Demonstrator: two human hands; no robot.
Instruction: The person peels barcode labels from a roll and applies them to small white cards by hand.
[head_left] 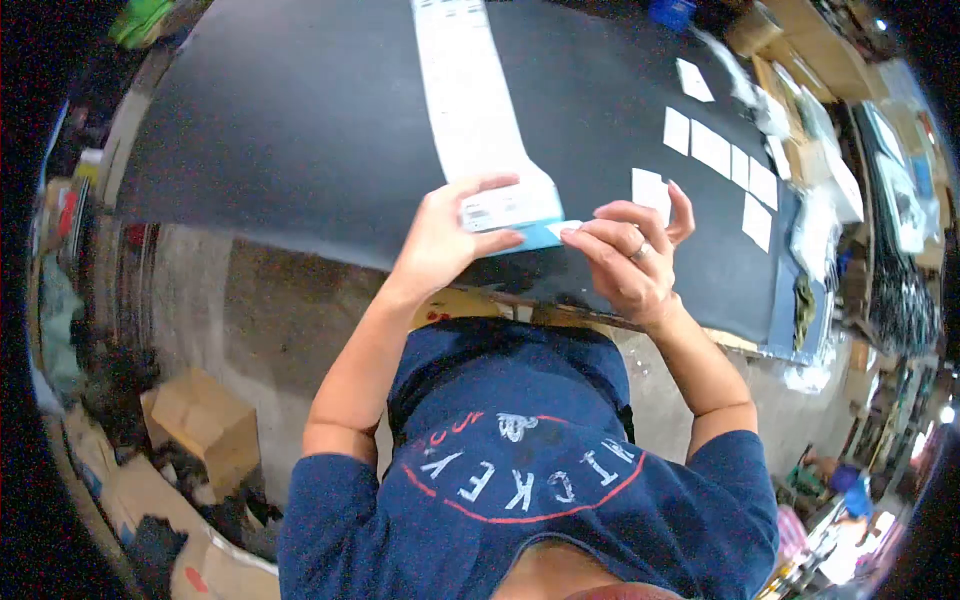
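Observation:
A long white strip of printed labels (472,110) runs from the far side of the black table to its near edge. My left hand (440,235) is closed on the strip's near end, thumb below and fingers on top. Along that end a light-blue underside (538,237) shows where the strip bends over. My right hand (635,260), with a ring on one finger, pinches the small white label (566,228) at the right corner of the bend between thumb and forefinger. Its other fingers are raised. Just behind them lies a white rectangular piece (648,187).
The black table (280,120) has several white rectangular pieces (711,148) laid out at right. Plastic-wrapped stacks (815,235) line its right edge. A brown cardboard box (205,420) stands on the floor at lower left, and shelves with goods are at far right.

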